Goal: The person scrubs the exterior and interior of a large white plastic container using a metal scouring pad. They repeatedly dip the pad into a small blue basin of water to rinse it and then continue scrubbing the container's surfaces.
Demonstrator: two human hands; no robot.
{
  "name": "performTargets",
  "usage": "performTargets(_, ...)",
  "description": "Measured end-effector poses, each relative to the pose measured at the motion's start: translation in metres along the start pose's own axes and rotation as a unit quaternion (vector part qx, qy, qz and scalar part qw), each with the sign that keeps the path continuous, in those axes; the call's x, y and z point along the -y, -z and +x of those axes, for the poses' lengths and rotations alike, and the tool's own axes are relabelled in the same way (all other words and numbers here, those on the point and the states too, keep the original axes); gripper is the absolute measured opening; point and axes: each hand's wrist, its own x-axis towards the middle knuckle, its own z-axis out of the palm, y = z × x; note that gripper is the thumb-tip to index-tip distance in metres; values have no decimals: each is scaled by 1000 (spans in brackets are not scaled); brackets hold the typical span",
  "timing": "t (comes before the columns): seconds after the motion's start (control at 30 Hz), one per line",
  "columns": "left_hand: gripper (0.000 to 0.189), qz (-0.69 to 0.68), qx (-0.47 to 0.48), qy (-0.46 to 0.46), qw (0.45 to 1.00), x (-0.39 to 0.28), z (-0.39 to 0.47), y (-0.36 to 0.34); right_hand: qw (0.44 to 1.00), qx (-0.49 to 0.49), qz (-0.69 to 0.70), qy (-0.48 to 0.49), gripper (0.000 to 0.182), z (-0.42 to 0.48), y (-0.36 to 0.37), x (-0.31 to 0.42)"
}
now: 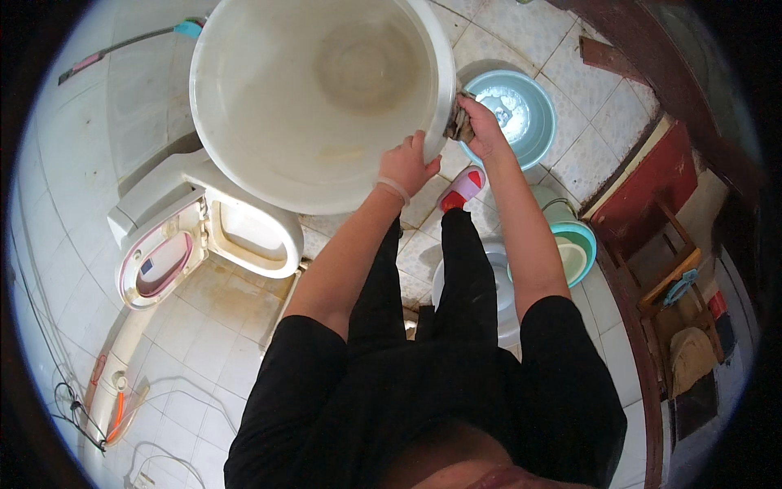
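A large round white tub [269,122] fills the upper part of the view, its inner floor stained brownish. My left hand [408,164] grips the tub's near right rim, with the fingers over the inside edge. In my right hand [486,129] is a crumpled dark patterned cloth [460,120], pressed against the outer right side of the rim. Just beyond that hand, on the floor, sits a light blue basin [540,131] with a bright reflection inside it. Part of the basin's near left rim is hidden by my right hand.
A white toilet [287,244] with raised lid stands left of me. By my right leg are a grey basin [506,287] and a teal basin [588,241] with a smaller pale bowl [571,260] inside. A wooden chair [669,281] stands past the doorway. Floor tiles [583,91] extend beyond the blue basin.
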Motion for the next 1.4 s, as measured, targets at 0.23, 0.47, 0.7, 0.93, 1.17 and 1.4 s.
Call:
performTargets(0.23,56,-14,-7,-4,1000,5,0,0,995,51,29,74,28,81,-46,81)
performTargets(0.47,49,-27,0,-37,999,-9,-4,-4,982,164,-86,42,12,205,-102,154)
performTargets(0.7,51,-22,78,-112,990,26,-33,-2,988,65,-129,59,26,134,-54,154)
performTargets(0.93,50,67,204,-173,961,150,-86,49,998,-57,6,8,29,22,-44,40)
performTargets(1.17,74,-106,49,-102,988,74,-56,53,984,-61,166,13,18,-14,-38,-54)
performTargets(1.4,52,-94,-17,26,995,23,-11,14,999,-16,36,7,23,53,-65,38)
